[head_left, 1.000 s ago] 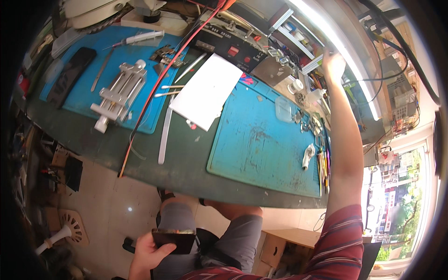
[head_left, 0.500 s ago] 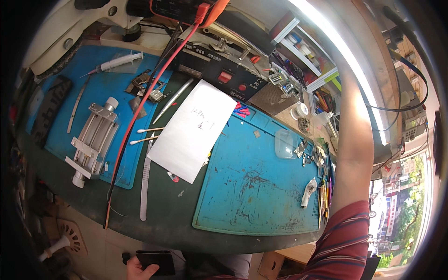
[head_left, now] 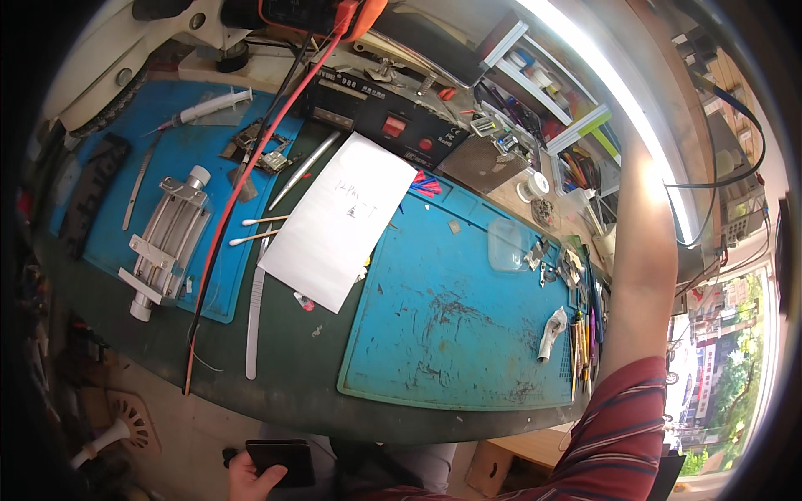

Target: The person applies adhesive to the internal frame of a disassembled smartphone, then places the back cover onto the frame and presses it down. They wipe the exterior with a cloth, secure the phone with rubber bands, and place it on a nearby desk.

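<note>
Below the front edge of the bench, my left hand (head_left: 244, 479) is closed round a dark phone (head_left: 281, 460), thumb on its near side. My right forearm (head_left: 639, 284), in a striped red sleeve, stretches up the right side toward a bright tube lamp (head_left: 614, 108). Beyond the glare the right hand is hidden, so what it touches does not show. A sheet of white paper (head_left: 338, 234) with handwriting lies on the bench, beside two cotton swabs (head_left: 255, 238). Left of it rest a flat metal blade-like tool (head_left: 254, 330) and a metal clamp fixture (head_left: 171, 238).
A scuffed blue mat (head_left: 451, 326) covers the right of the bench. On it are a clear plastic box (head_left: 506, 246) and a crumpled tube (head_left: 552, 334). A syringe (head_left: 200, 110) lies at the far left. A black power unit (head_left: 384, 121) stands behind, and a red cable (head_left: 271, 138) crosses the bench.
The view has shifted slightly, so the bench items sit a little higher and farther left. The phone stays in my left hand; my right arm is still raised.
</note>
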